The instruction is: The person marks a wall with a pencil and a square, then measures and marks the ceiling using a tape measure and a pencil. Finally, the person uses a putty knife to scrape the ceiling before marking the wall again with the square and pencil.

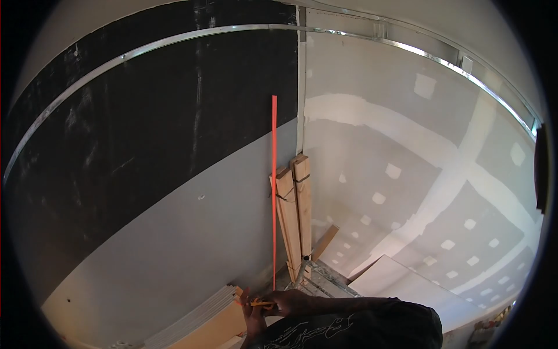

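Low in the head view, my two hands are close together in front of my dark shirt. My right hand [292, 302] closes around a small yellow-orange tool [261, 303], whose exact kind I cannot tell. My left hand [252, 311] is wrapped at the tool's other end, where a bit of red shows by the fingers. Just beyond the hands a long, thin red pole [274, 192] stands upright before the wall. Stacked pale boards [200, 317] lie to the left of my left hand.
Bundled wooden planks [302, 203] lean in the corner, near a paint-spattered metal stand [317, 279]. A white sheet [401, 285] slopes at lower right. The left wall [145, 116] is black above grey; patched drywall [395, 128] is on the right. A metal track [232, 28] runs along both walls.
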`<state>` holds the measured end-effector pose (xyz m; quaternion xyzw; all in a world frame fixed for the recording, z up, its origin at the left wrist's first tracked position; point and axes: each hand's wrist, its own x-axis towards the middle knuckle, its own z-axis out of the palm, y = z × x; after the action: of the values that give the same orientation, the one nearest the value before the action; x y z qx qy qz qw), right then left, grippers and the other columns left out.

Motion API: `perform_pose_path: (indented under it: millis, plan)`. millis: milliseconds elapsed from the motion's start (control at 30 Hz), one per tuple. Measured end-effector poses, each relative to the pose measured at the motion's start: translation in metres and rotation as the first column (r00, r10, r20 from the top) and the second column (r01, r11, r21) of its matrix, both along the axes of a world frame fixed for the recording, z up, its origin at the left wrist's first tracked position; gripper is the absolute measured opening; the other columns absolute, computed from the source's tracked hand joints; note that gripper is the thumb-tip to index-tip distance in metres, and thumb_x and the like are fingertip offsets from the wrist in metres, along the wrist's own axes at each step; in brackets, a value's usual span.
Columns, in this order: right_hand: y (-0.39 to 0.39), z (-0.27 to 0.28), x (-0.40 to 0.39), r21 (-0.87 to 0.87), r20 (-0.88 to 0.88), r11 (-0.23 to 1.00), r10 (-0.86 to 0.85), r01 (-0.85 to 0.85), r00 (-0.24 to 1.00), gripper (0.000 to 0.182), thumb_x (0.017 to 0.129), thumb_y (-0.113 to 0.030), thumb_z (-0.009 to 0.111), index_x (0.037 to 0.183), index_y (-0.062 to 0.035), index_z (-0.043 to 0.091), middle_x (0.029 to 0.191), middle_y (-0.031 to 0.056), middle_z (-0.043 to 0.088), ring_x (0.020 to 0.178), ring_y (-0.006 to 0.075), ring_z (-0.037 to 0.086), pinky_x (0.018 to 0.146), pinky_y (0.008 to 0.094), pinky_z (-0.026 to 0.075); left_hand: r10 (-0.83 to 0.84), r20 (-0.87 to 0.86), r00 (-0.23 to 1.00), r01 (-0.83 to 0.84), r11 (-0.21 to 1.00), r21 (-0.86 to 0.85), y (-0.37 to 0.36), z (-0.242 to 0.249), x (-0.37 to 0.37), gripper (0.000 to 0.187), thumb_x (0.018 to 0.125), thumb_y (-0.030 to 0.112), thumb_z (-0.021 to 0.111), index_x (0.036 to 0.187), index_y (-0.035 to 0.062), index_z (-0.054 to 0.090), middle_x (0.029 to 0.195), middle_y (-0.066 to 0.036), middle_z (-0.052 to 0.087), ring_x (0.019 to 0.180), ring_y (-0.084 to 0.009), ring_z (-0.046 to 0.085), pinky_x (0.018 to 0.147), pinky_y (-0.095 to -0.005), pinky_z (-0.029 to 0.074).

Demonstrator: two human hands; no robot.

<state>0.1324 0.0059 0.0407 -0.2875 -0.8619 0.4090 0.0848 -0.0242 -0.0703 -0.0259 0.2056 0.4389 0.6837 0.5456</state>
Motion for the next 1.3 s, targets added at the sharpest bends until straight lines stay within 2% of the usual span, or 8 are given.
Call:
perform_pose_path:
  millis: [333, 533, 833, 900, 933, 1000, 1233, 1300]
  plan:
    - [0.003, 0.011, 0.0, 0.005, 0.095, 1.0, 0.022, -0.022, 0.995, 0.061, 0.094, -0.053, 0.064, 0.138, -0.011, 0.055, 0.12, 0.0184, 0.065, 0.105, 0.0318, 0.069, 0.088, 0.04, 0.056, 0.018, -0.051, 0.999, -0.018, 1.0, -0.008, 0.001, 0.007, 0.002, 0.057, 0.096, 0.008, 0.057, 0.148, 0.0057, 0.034, 0.103, -0.006, 0.055, 0.094, -0.0167, 0.058, 0.085, -0.0305, 0.05]
    - [0.001, 0.016, 0.001, -0.035, 0.048, 0.999, 0.019, -0.017, 0.999, 0.059, 0.095, -0.051, 0.064, 0.137, -0.0104, 0.056, 0.12, 0.0181, 0.066, 0.107, 0.031, 0.068, 0.089, 0.0398, 0.056, -0.046, -0.229, 0.972, 0.051, 0.999, 0.015, -0.001, -0.017, -0.007, 0.048, 0.098, 0.008, 0.054, 0.144, 0.0076, 0.038, 0.106, -0.005, 0.054, 0.098, -0.015, 0.057, 0.088, -0.0302, 0.048]
    - [-0.011, 0.008, 0.001, 0.045, -0.057, 0.999, -0.011, 0.013, 0.998, 0.059, 0.092, -0.052, 0.067, 0.124, -0.0027, 0.06, 0.105, 0.0207, 0.068, 0.098, 0.0377, 0.069, 0.083, 0.0465, 0.055, -0.079, -0.102, 0.992, 0.081, 0.996, 0.022, -0.008, -0.001, -0.005, 0.046, 0.099, 0.011, 0.053, 0.143, 0.0076, 0.039, 0.105, -0.005, 0.054, 0.092, -0.016, 0.058, 0.084, -0.0298, 0.049]
    - [-0.012, 0.014, 0.0, -0.06, 0.125, 0.998, 0.002, 0.005, 0.992, 0.061, 0.093, -0.053, 0.065, 0.132, -0.0068, 0.058, 0.118, 0.0171, 0.067, 0.105, 0.0326, 0.069, 0.089, 0.0412, 0.055, -0.052, -0.529, 0.847, 0.12, 0.988, 0.096, -0.011, -0.009, -0.007, 0.047, 0.099, 0.011, 0.053, 0.144, 0.008, 0.04, 0.107, -0.007, 0.055, 0.093, -0.0177, 0.058, 0.084, -0.03, 0.049]
    - [-0.014, 0.012, 0.0, -0.06, 0.124, 0.998, 0.002, 0.005, 0.992, 0.061, 0.093, -0.053, 0.065, 0.132, -0.0068, 0.058, 0.118, 0.0171, 0.067, 0.105, 0.0326, 0.069, 0.089, 0.0412, 0.055, -0.052, -0.53, 0.847, 0.121, 0.988, 0.096, -0.012, -0.013, -0.008, 0.047, 0.099, 0.011, 0.053, 0.144, 0.008, 0.04, 0.107, -0.007, 0.055, 0.093, -0.0177, 0.058, 0.084, -0.03, 0.049]
    - [-0.019, 0.003, 0.001, -0.039, 0.081, 0.998, -0.047, 0.051, 0.996, 0.062, 0.093, -0.054, 0.065, 0.132, -0.0073, 0.057, 0.116, 0.017, 0.068, 0.103, 0.033, 0.069, 0.087, 0.0419, 0.056, -0.113, -0.219, 0.969, 0.111, 0.994, -0.018, -0.013, -0.022, -0.009, 0.049, 0.097, 0.011, 0.052, 0.144, 0.0038, 0.039, 0.109, -0.008, 0.054, 0.097, -0.0181, 0.058, 0.088, -0.0319, 0.049]
    - [-0.012, -0.004, 0.012, -0.191, 0.045, 0.98, -0.054, 0.062, 0.998, 0.054, 0.095, -0.048, 0.063, 0.129, -0.0069, 0.056, 0.112, 0.0216, 0.067, 0.102, 0.0407, 0.067, 0.084, 0.0483, 0.053, -0.077, -0.143, 0.987, 0.068, 0.996, -0.062, -0.003, -0.059, 0.001, 0.044, 0.097, 0.012, 0.052, 0.139, 0.005, 0.043, 0.107, -0.009, 0.058, 0.096, -0.0201, 0.061, 0.087, -0.0336, 0.051]
    - [-0.003, -0.013, 0.024, -0.171, 0.059, 0.983, -0.049, 0.059, 0.997, 0.054, 0.096, -0.049, 0.062, 0.129, -0.0073, 0.056, 0.112, 0.0216, 0.067, 0.103, 0.0404, 0.067, 0.084, 0.0476, 0.054, -0.117, 0.056, 0.991, 0.122, 0.989, -0.086, 0.004, -0.042, 0.014, 0.038, 0.096, 0.012, 0.053, 0.132, 0.0013, 0.049, 0.114, -0.01, 0.053, 0.106, -0.0163, 0.057, 0.093, -0.0307, 0.046]
